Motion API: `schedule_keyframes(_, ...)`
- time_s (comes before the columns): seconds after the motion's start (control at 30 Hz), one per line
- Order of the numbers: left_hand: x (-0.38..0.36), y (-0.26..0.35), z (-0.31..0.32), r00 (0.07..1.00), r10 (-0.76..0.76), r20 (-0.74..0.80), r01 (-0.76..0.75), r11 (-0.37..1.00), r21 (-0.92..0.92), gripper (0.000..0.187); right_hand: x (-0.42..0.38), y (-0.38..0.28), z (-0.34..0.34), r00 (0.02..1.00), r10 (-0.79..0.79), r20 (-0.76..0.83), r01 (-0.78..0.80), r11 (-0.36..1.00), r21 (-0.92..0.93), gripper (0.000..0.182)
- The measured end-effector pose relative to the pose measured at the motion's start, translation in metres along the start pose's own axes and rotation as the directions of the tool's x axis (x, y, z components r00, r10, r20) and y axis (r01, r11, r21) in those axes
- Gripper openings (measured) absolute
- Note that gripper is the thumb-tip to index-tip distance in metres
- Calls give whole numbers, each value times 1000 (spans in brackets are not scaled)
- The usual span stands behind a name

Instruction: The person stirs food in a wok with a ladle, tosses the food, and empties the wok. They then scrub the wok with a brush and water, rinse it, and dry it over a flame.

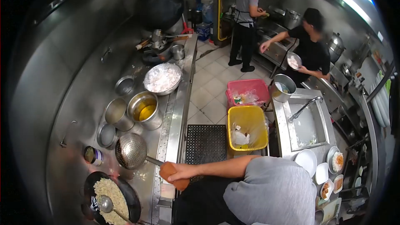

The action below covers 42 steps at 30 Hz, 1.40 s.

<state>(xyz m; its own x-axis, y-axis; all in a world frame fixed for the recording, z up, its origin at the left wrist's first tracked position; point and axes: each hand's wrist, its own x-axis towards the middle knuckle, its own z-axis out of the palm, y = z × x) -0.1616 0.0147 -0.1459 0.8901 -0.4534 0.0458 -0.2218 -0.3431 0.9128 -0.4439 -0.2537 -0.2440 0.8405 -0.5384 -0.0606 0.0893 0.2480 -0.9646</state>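
My right hand (pixel 180 172) is closed around the brown grip of a perforated metal strainer (pixel 134 151); whether that grip is wood or wrapped cloth is unclear. The strainer's bowl rests over the steel counter. Below it, a dark wok (pixel 132 198) holds pale, grain-like food (pixel 109 189). A metal ladle (pixel 106 203) lies in this food, its handle running toward the bottom edge. My left hand is outside the frame. Above the strainer are a pot of yellow liquid (pixel 146 110), another metal pot (pixel 118 114) and a bowl of white food (pixel 163 78).
A yellow bin (pixel 248 118) and pink bin (pixel 246 84) stand beside a black floor mat (pixel 205 141). The sink (pixel 307 127) and plates (pixel 306 161) are on the right. Two people work farther back; one (pixel 310 50) holds a bowl (pixel 294 61), the other (pixel 246 14) faces a stove.
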Motion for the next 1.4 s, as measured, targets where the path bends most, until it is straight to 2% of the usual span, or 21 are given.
schedule_keyframes(0.07,-19,65,65,918,118,379,-130,991,7,29,-4,-34,11,998,-44,-50,26,948,-318,78)
schedule_keyframes(0.13,-28,77,126,745,44,666,31,995,-99,34,6,-25,23,988,-152,-36,119,880,-460,80)
schedule_keyframes(0.17,-35,72,157,713,198,672,-109,979,-173,42,5,-19,30,970,-244,2,199,788,-583,83)
schedule_keyframes(0.23,-47,84,193,677,264,687,-279,956,-92,54,-2,-43,38,961,-239,141,266,936,-229,72)
schedule_keyframes(0.27,-52,90,200,711,183,679,-153,983,-105,52,-11,-68,37,970,33,242,-14,997,-78,68)
schedule_keyframes(0.3,-43,55,211,677,222,701,-84,970,-227,50,-11,-53,35,979,-71,193,81,996,-43,61)
schedule_keyframes(0.33,-51,83,204,672,173,720,1,972,-235,48,-11,-40,28,968,-244,57,250,920,-303,60)
schedule_keyframes(0.37,-45,56,208,632,189,752,42,960,-277,47,-19,-56,29,977,-210,40,212,930,-300,67)
schedule_keyframes(0.4,-47,61,204,644,192,741,59,953,-298,48,-23,-83,30,990,-131,50,139,873,-467,80)
schedule_keyframes(0.47,-52,37,204,690,100,717,74,975,-207,47,-17,-28,11,991,-134,27,134,906,-401,87)
schedule_keyframes(0.6,-79,42,172,824,33,566,80,981,-174,36,-13,-27,17,980,154,124,-169,978,119,87)
schedule_keyframes(0.67,-82,40,151,825,-1,566,165,957,-238,34,0,-28,24,961,253,112,-267,954,136,78)
schedule_keyframes(0.77,-86,48,113,785,-35,619,312,885,-345,33,29,-6,27,707,417,571,-663,671,332,55)
schedule_keyframes(0.87,-93,36,78,777,-85,623,440,782,-442,35,42,17,59,559,417,717,-757,609,236,53)
schedule_keyframes(0.97,-92,24,49,929,-178,323,310,852,-422,36,51,18,102,685,450,573,-657,722,218,49)
schedule_keyframes(1.03,-82,6,42,925,-279,257,365,838,-405,34,56,23,126,766,428,479,-568,799,195,47)
schedule_keyframes(1.1,-71,-10,45,951,-301,74,304,854,-423,34,64,24,147,890,357,283,-279,918,-282,56)
schedule_keyframes(1.13,-66,-17,48,951,-298,85,305,849,-430,34,69,23,156,940,274,204,-131,841,-526,60)
schedule_keyframes(1.23,-44,-23,42,922,-316,223,361,910,-202,39,81,21,175,874,356,332,-229,902,-365,66)
schedule_keyframes(1.33,-15,-23,9,842,-353,409,503,788,-355,34,93,22,188,778,429,458,-454,889,-62,63)
schedule_keyframes(1.4,2,-50,-23,931,-333,146,360,900,-244,28,101,21,198,728,515,453,-624,771,125,60)
